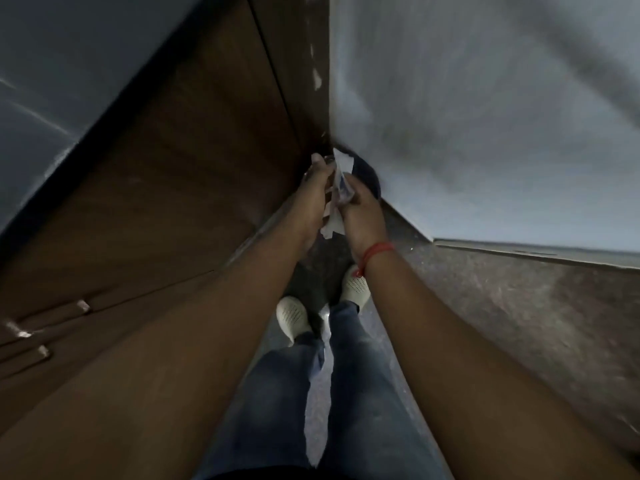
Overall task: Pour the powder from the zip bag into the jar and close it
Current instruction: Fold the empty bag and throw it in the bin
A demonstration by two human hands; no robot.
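Both the left hand (317,188) and right hand (360,209) pinch the thin, limp zip bag (337,199), which looks light, crumply and best held near its top edge.

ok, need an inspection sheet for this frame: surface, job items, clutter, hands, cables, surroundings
Surface: speckled floor; no worktop in view.
Job items: white zip bag held between both hands; jar not seen.
Clutter: nothing seen.
Hands: left hand and right hand both grip the bag; red thread on the right wrist.
Cables: nothing seen.
Surroundings: brown wooden cabinet on the left, pale wall on the right, dark round object behind the bag, unclear what; jeans, white shoes. Frame dim and blurred.
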